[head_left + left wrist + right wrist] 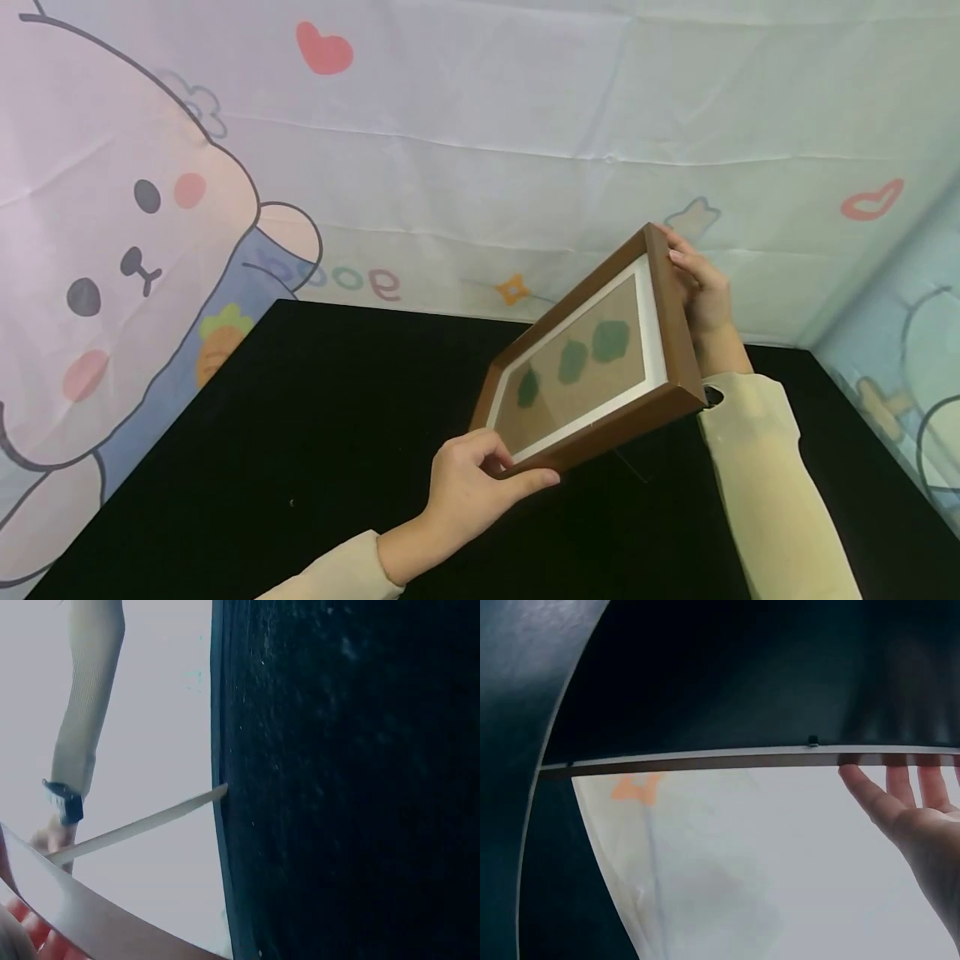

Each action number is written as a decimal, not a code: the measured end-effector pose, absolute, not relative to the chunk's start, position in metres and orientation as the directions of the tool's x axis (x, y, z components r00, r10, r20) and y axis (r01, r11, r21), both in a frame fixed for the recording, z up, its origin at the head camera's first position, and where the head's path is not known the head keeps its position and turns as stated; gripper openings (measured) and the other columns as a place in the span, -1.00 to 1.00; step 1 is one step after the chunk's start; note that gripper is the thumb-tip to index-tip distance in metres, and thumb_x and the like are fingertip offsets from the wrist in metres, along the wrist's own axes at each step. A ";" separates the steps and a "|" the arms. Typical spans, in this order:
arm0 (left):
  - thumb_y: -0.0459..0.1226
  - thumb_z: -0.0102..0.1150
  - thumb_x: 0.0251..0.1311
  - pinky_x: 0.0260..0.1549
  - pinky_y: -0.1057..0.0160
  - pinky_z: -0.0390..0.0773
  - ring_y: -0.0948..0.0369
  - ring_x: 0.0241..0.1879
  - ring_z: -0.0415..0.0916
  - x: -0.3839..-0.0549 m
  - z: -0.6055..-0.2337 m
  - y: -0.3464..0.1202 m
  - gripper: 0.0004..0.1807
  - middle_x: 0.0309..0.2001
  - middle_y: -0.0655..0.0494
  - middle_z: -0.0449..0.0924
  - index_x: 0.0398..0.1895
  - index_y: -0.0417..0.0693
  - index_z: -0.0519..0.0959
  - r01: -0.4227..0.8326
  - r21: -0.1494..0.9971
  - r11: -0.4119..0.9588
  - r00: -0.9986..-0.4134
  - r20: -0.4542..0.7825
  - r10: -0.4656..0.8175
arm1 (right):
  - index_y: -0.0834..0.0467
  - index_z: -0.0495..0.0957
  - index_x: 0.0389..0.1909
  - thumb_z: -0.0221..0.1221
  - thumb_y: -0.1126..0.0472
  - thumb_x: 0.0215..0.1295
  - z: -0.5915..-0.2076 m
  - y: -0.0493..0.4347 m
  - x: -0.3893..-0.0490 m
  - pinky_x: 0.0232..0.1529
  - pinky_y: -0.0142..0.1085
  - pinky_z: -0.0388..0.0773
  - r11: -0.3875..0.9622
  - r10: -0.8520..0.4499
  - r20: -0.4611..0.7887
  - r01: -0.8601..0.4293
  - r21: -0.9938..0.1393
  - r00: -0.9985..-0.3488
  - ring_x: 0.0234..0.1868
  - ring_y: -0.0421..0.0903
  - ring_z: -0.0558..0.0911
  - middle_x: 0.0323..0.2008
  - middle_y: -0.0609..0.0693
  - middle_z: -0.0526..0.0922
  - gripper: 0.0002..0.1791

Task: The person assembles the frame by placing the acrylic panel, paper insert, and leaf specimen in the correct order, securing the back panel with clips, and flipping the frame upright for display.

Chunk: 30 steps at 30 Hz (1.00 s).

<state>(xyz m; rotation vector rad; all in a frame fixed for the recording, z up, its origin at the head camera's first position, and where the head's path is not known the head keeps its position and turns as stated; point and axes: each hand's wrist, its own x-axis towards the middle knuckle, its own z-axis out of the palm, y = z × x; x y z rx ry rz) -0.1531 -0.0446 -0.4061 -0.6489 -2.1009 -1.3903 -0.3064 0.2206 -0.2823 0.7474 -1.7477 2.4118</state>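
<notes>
A brown picture frame (675,350) with a white mat and three green leaf shapes is held up, tilted, above the black table. At its lower left corner my left hand (465,492) grips it, thumb along the bottom edge. My right hand (705,292) holds the upper right edge; the frame hides part of it. In the right wrist view, the fingertips of the right hand (922,817) meet the frame's edge (727,760), beside its dark back (720,690). A thin pale strip (150,823) slants beside the frame's edge (97,919) in the left wrist view.
The black table (337,400) reaches back to a pale cloth backdrop (480,100) with a cartoon bear (135,217), hearts and lettering. Another patterned cloth (911,333) hangs at the right. A tiny light speck (292,502) lies on the table's left part.
</notes>
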 end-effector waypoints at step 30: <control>0.35 -0.07 0.17 -0.70 0.56 0.33 0.52 -0.75 0.24 -0.191 -0.369 -0.061 -0.30 -0.79 0.31 0.44 -0.84 0.04 0.50 0.823 0.455 0.341 -0.568 0.685 0.457 | 0.19 -0.05 0.47 -0.11 0.14 0.49 -0.257 0.235 -0.283 0.20 -0.42 0.32 -0.193 -0.183 0.279 -0.244 -0.950 -0.943 0.31 -0.07 0.27 0.21 -0.04 0.35 -0.37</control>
